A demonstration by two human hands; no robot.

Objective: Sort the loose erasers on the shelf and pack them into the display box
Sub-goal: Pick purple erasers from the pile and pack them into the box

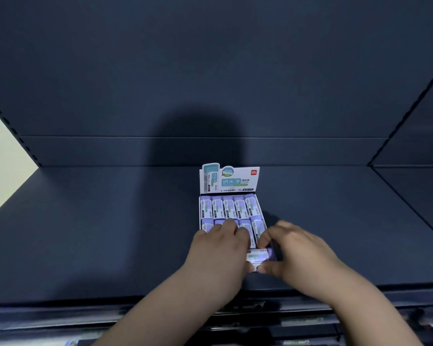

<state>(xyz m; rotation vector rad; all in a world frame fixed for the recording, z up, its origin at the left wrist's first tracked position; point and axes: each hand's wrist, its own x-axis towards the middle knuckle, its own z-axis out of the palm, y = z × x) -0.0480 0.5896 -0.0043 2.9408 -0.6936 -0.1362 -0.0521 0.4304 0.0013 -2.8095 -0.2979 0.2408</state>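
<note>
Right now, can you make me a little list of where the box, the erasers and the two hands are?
shelf: dark blue, holds the box
box: open, picture card standing up at the back
back row: five purple erasers side by side
front row: more erasers, partly hidden by the hands
left hand: rests on the front row
right hand: pinches the sideways eraser at the box's front
</note>
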